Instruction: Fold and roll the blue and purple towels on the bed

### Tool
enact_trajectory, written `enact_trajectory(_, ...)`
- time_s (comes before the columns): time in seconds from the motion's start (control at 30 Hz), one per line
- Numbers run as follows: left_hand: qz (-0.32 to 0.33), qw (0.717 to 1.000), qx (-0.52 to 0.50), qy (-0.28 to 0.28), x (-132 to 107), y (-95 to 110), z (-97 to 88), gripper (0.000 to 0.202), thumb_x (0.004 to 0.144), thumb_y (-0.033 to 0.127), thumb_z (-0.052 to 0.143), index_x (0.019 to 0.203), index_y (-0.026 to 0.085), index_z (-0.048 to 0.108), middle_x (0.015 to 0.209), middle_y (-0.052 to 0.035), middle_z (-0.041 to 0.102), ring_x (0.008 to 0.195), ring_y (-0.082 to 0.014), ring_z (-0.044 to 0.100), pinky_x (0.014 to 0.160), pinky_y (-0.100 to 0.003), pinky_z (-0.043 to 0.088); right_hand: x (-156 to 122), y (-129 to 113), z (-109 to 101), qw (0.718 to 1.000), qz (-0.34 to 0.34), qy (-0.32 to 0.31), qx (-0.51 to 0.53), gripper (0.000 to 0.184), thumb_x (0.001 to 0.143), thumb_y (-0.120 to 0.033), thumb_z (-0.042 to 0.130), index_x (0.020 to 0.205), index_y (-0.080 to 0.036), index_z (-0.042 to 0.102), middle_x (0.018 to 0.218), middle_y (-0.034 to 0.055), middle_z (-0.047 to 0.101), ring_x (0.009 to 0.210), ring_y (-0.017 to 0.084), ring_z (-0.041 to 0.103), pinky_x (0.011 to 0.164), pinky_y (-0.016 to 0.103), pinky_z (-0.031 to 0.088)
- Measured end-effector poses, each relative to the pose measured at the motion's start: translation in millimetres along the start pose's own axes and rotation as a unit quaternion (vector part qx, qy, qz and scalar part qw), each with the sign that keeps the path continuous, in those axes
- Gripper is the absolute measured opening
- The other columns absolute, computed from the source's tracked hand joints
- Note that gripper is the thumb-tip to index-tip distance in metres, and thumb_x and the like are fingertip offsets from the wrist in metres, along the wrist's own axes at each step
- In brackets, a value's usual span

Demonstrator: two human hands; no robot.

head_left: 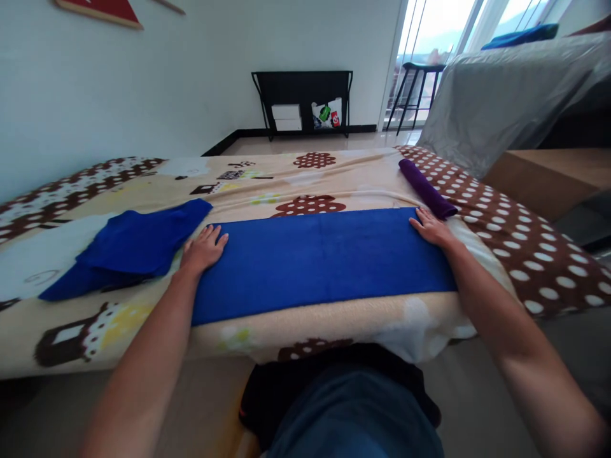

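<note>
A blue towel (319, 261) lies flat as a long strip across the patterned blanket (363, 181) in front of me. My left hand (204, 248) rests on its far left corner, fingers stretched out. On the far right corner lies my right hand (431, 226), palm down with the fingers spread. Just beyond that hand is a rolled purple towel (426, 188). Left of my left hand, a second blue cloth (138, 242) sits loosely crumpled on the blanket.
A black shelf rack (301, 86) with white boxes (287, 117) and a printed bag (327, 114) stands against the far wall. At the right are a plastic-covered piece of furniture (496, 89), a cardboard box (544, 184) and a black stool (420, 79) by the window.
</note>
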State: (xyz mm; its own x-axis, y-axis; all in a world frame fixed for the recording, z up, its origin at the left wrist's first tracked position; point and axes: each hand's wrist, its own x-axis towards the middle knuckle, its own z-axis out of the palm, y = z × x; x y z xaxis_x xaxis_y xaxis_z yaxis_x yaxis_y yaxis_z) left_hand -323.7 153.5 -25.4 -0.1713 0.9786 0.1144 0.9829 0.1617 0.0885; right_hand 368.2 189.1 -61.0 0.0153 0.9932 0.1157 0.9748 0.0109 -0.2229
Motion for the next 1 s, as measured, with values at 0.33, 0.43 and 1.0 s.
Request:
enact_trajectory(0.33, 0.033, 0.999, -0.007, 0.023, -129.5, -36.2, -13.8, 0.060, 0.099, 0.048, 0.024, 0.152, 0.027, 0.038, 0.161, -0.0017, 0.032, 0.150, -0.0179, 0.027, 0.122, -0.043, 0.018, -110.1, 20.5, -3.6, 0.998, -0.046, 0.039, -0.018, 0.069, 0.099, -0.054, 0.021, 0.156, -0.017, 0.033, 0.162, 0.0083, 0.028, 0.150, 0.025, 0.026, 0.121, 0.047, 0.028)
enact_trajectory(0.43, 0.025, 0.996, -0.003, 0.084, -185.9, -33.2, -10.7, 0.058, 0.097, 0.048, 0.019, 0.155, 0.043, 0.026, 0.161, 0.0082, 0.029, 0.150, -0.0143, 0.028, 0.123, -0.041, 0.016, -156.5, 31.5, 2.6, 0.995, -0.063, 0.071, -0.028, 0.067, 0.100, -0.054, 0.018, 0.157, -0.022, 0.031, 0.163, 0.0044, 0.026, 0.150, 0.024, 0.025, 0.120, 0.048, 0.029)
enact_trajectory(1.0, 0.206, 0.976, -0.040, 0.056, -175.2, 215.6, -28.1, 0.061, 0.098, 0.030, 0.027, 0.158, 0.020, 0.026, 0.164, -0.0056, 0.022, 0.153, -0.0198, 0.020, 0.123, -0.046, 0.021, -159.7, -237.6, -12.4, 0.979, -0.179, 0.081, 0.058, 0.056, 0.100, -0.033, 0.028, 0.153, -0.022, 0.039, 0.161, 0.0032, 0.027, 0.152, 0.019, 0.022, 0.122, 0.044, 0.023)
